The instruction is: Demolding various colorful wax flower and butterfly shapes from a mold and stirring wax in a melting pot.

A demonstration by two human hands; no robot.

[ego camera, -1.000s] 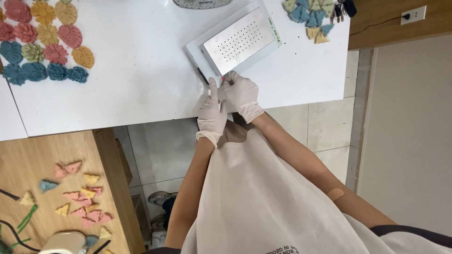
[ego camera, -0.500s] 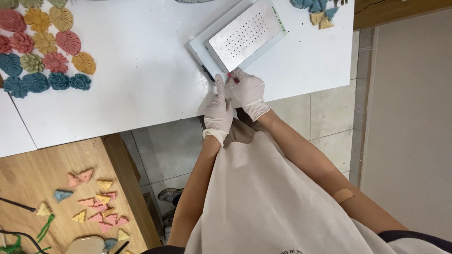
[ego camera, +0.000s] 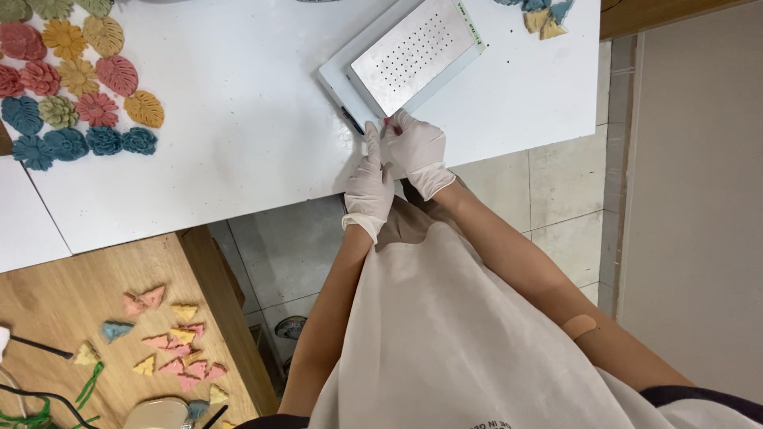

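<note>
At the far left of the white worktop (ego camera: 238, 119) lies a spread of moulded flower and leaf pieces (ego camera: 75, 87) in pink, yellow, green and blue; they look dry, stiff and probably brittle at the thin petal edges. Below, on a wooden surface (ego camera: 95, 302), sit small triangular pieces (ego camera: 171, 342) in pink, yellow and blue.

Toward the middle, the left hand (ego camera: 369, 179), in a white glove, is held flat with its fingers straight and together, their tips reaching the near edge of the flat white device (ego camera: 338, 79). Just beside it, touching, the gloved right hand (ego camera: 417, 151) curls its fingers around a tiny pink bit (ego camera: 391, 125) at the corner of the perforated metal plate (ego camera: 413, 52), seemingly pinching it, though the exact contact is too small to tell.

The pink bit looks light and soft, likely easy to crush or smear; fingertip pressure from its sides would suit it. The plate looks rigid, smooth and slippery, best taken by its edges.

At the far right top lie more blue and yellow pieces (ego camera: 544, 16).
</note>
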